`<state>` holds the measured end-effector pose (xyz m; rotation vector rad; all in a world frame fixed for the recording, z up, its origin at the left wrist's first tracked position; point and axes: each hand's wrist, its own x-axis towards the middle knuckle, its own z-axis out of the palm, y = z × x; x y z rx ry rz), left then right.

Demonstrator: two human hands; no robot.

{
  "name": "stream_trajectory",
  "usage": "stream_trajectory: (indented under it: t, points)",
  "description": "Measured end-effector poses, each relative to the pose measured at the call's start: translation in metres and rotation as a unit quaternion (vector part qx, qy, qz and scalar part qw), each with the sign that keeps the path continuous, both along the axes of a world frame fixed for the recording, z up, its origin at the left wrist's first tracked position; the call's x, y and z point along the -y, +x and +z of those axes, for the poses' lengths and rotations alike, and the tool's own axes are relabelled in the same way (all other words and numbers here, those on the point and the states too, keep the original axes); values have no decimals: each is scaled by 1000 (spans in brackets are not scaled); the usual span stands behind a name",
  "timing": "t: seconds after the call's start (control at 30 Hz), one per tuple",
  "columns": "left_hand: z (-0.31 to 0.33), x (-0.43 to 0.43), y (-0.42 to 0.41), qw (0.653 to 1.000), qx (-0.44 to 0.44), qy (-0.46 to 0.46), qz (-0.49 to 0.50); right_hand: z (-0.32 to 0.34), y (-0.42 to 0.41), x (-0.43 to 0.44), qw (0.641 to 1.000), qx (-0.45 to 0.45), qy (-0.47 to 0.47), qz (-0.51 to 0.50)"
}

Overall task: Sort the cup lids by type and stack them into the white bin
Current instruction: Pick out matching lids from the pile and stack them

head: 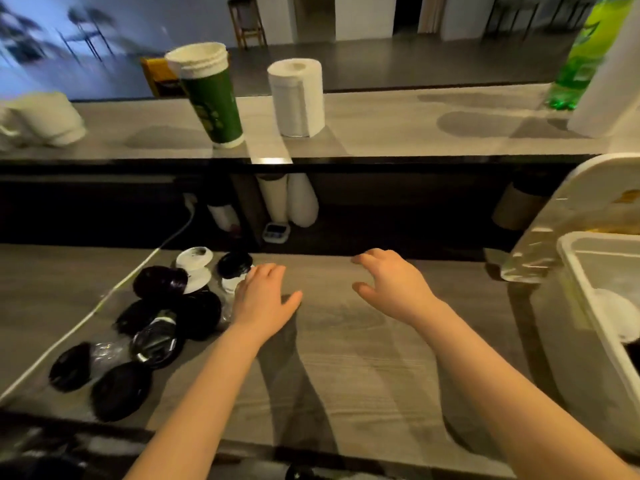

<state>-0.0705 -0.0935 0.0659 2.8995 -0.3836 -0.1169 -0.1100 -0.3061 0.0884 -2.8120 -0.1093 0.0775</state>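
Black cup lids (138, 327) and a white lid (194, 268) are heaped on the worktop (346, 358) at left. The left hand (263, 299) is spread open just beside them, the right hand (391, 282) loosely curled, nothing grasped. The white bin (571, 268) is set far right.

Brightness: dim and warm; the bench (346, 368) is evenly lit, the recess beneath the upper ledge (398, 133) nearly black.
Shadows: soft arm shadows stretch across the bench; round ones lie on the upper ledge.
Glare: a bright strip on the ledge's front edge; sheen on the black lids (157, 342).
Blur: upper left corner smeared; lids soft.
Distortion: edges bend; the green cup (214, 102) leans.
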Motion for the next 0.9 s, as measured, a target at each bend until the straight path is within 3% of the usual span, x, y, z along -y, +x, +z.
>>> stream_trajectory:
  t: [0.3,0.53,0.73,0.9]
  points:
    - [-42,-142,44,993,-88,55,61,-53,57,-138,993,-105,2,52]
    - [-80,-187,65,978,-177,94,52,-75,86,-193,981,-168,9,94]
    - [-96,-191,69,991,-128,30,31,-81,101,-196,981,-182,16,72]
    - [-71,-198,60,989,-93,-100,64,-82,107,-200,981,-143,130,29]
